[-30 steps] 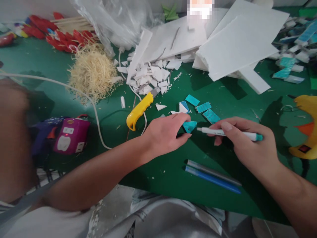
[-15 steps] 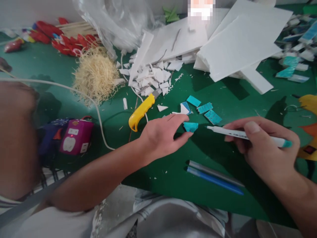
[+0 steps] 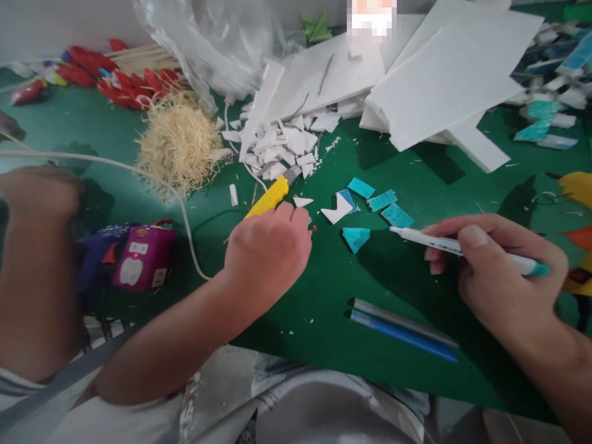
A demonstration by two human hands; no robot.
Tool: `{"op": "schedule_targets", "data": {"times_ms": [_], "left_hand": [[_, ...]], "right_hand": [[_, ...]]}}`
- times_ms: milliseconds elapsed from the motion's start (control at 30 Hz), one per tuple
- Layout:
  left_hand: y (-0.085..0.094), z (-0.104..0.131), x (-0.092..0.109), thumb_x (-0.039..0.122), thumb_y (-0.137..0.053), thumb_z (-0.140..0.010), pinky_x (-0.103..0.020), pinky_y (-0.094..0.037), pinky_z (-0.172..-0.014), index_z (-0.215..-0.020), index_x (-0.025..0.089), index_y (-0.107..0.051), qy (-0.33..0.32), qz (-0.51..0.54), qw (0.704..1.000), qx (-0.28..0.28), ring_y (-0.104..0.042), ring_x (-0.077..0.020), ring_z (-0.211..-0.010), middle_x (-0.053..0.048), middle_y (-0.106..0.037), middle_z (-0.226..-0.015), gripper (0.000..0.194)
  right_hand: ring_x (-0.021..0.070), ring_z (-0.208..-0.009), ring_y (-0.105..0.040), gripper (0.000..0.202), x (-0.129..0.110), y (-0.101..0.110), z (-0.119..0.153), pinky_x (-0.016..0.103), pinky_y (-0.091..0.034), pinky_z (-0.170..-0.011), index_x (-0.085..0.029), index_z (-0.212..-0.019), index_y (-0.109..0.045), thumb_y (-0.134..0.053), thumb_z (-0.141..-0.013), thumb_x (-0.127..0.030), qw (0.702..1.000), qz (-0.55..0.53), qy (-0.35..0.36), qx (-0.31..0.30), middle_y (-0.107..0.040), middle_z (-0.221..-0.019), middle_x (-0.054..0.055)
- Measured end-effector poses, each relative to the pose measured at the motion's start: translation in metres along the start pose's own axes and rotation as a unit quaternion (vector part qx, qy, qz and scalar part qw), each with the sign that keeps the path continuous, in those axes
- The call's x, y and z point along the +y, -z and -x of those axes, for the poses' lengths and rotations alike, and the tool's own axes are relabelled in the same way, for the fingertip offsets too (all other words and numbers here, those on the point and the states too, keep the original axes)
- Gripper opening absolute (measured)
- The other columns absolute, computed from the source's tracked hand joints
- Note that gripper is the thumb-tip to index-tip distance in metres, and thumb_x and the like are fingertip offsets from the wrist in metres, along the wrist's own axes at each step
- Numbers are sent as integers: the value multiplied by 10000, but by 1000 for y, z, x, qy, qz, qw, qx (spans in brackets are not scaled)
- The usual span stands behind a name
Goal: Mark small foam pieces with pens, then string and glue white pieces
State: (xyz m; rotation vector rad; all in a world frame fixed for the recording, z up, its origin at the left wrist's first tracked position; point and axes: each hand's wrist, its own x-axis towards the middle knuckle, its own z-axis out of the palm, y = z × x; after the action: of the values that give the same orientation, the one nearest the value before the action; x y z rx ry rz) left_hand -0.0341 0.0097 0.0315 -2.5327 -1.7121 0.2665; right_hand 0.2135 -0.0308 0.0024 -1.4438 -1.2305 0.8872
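My right hand (image 3: 504,265) holds a white marker (image 3: 444,242) with a teal end, its tip pointing left. My left hand (image 3: 271,253) has its fingers curled beside a yellow cutter (image 3: 271,196), covering the lower part of its handle; what the fingers hold, if anything, is hidden, though a tiny red spot shows at their edge. Between the hands lies a teal foam piece (image 3: 356,238) with a pointed lower end. Above it are a white notched piece (image 3: 337,208), partly over a blue one, and several teal rectangles (image 3: 398,216).
White foam sheets (image 3: 453,80) and a scrap pile (image 3: 289,145) lie at the back. A straw bundle (image 3: 178,145), a cable and a magenta device (image 3: 143,258) are on the left. Two pens (image 3: 402,335) lie near the front edge. Another person's arm (image 3: 39,259) rests at far left.
My left hand has moved left off the teal piece towards the yellow cutter, and its fingers have curled. The teal piece lies on the table. My right hand has barely shifted.
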Motion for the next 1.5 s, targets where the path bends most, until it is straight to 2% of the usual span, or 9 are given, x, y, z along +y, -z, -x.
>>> {"op": "schedule_targets", "data": {"times_ms": [167,300,400,567,700,833,967,1267,1500], "left_hand": [[-1,1,2,227,-492,-985,-319,-215,-519,-812,190,-674,-18,-10,1000,-2,-627,-210,-599,-63,-669,-707,254],[-4,5,4,285,-464,-1025,-327,-317,-541,-873,208,-712,-31,21,996,79,-645,-197,-635,-53,-703,-753,301],[-7,8,6,282,-430,-1056,-308,-408,-600,-919,213,-724,-73,58,988,126,-666,-172,-694,-41,-728,-823,332],[-11,9,6,199,-464,-1024,-291,-454,-662,-867,212,-713,-158,89,978,105,-664,-160,-730,-13,-702,-787,295],[-10,5,5,222,-458,-1010,-295,-424,-617,-883,202,-717,-106,76,982,135,-666,-171,-707,-28,-709,-817,289],[-9,-3,3,200,-483,-955,-301,-413,-605,-1030,180,-726,-35,46,994,88,-699,-209,-779,-72,-728,-955,256],[-11,-7,2,178,-505,-914,-304,-417,-615,-1143,183,-720,-41,43,997,46,-713,-224,-821,-78,-730,-1033,315],[-4,-2,3,277,-542,-986,-301,-394,-598,-930,188,-732,-38,35,999,-1,-697,-218,-732,-53,-723,-895,218],[-5,-7,5,306,-564,-980,-295,-393,-623,-987,191,-728,-40,50,998,-15,-713,-227,-795,-62,-738,-982,200]], "right_hand": [[98,-461,-577,181,-5,-3,-1,215,-487,-423,-235,-758,-813,-715,-875,-331,1000,8,-1,0,-675,-591,21],[109,-456,-586,220,-9,-5,-1,223,-499,-406,-229,-730,-803,-761,-835,-417,1000,10,-16,7,-695,-610,33],[118,-452,-589,292,-12,-4,-1,236,-508,-401,-229,-721,-803,-767,-822,-501,1000,21,-10,0,-703,-614,45],[108,-448,-591,310,-14,-2,0,215,-506,-407,-226,-715,-801,-749,-839,-505,999,44,10,-6,-693,-588,36],[100,-468,-607,243,-11,-1,1,199,-517,-434,-234,-763,-815,-737,-862,-443,999,44,5,-10,-710,-616,29],[109,-462,-599,256,-13,-2,1,213,-512,-423,-237,-732,-807,-746,-848,-456,998,63,2,-9,-695,-593,27],[97,-469,-603,267,-14,-1,1,195,-506,-431,-237,-722,-803,-749,-846,-467,997,69,16,-6,-697,-597,25],[94,-468,-604,238,-11,-1,1,195,-509,-435,-265,-762,-802,-718,-890,-448,998,57,16,-29,-703,-612,8],[109,-486,-618,191,-10,1,0,214,-525,-444,-284,-799,-806,-712,-899,-416,998,49,6,-38,-711,-634,4]]}}
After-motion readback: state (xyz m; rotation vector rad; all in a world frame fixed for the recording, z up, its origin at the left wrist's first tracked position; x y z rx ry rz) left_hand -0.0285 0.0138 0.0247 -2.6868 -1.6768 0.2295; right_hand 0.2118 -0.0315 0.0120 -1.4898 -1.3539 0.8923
